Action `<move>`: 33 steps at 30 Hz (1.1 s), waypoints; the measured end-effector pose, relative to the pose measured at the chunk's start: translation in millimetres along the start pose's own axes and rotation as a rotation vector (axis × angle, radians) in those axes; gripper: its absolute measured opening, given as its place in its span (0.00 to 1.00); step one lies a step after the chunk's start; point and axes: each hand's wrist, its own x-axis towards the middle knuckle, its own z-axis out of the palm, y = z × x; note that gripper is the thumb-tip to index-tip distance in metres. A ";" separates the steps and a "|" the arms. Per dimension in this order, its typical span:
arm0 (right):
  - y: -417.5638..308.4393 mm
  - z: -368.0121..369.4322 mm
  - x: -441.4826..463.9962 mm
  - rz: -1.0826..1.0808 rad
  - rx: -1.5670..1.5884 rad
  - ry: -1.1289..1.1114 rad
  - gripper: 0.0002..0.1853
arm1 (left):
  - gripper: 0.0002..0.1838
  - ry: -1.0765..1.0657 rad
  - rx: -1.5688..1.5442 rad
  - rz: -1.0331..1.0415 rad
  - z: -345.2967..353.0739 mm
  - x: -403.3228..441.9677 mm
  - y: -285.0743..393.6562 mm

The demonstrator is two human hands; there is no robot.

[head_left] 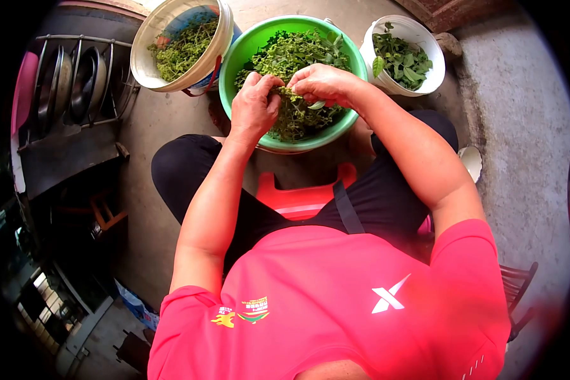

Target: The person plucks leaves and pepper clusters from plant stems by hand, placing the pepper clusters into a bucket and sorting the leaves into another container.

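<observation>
A green basin [247, 45] stands between my knees, heaped with leafy green sprigs [297, 54]. Over its near half, my left hand [256, 106] and my right hand [328, 83] face each other, fingertips almost meeting. Both are closed in a pinch on a thin green sprig [290, 95] with small clustered buds or flowers. A leaf [316, 105] hangs just below my right fingers. Exactly where each fingertip grips the stem is partly hidden.
Left of the basin, a tilted bucket [143, 47] holds budded stems [187, 54]. At the right, a white bucket [396, 87] contains loose leaves [408, 63]. A red stool [297, 201] shows between my legs. Pans fill a metal rack [79, 39] at far left.
</observation>
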 end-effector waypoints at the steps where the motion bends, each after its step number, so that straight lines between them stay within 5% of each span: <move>1: 0.0 -0.9 -0.2 -0.014 0.018 0.033 0.09 | 0.13 0.002 -0.013 -0.015 -0.5 -0.1 -0.2; 8: -5.0 -6.2 2.7 -0.119 -0.066 0.179 0.06 | 0.15 -0.108 0.032 -0.021 1.9 -1.4 -5.3; 13: -2.9 -4.7 -0.2 -0.089 -0.043 -0.039 0.21 | 0.15 0.061 -0.064 0.002 2.5 1.6 -3.7; 24: -6.1 -0.7 -5.7 -0.016 -0.101 -0.020 0.19 | 0.15 0.242 -0.227 0.050 1.7 6.2 -16.2; 28: -5.1 -3.8 -1.6 0.044 -0.072 -0.068 0.06 | 0.15 0.108 -0.208 0.002 -2.3 5.1 -14.0; 33: -4.9 -6.2 -1.2 -0.024 -0.183 -0.105 0.06 | 0.16 -0.148 -0.082 -0.038 -1.8 1.0 -10.5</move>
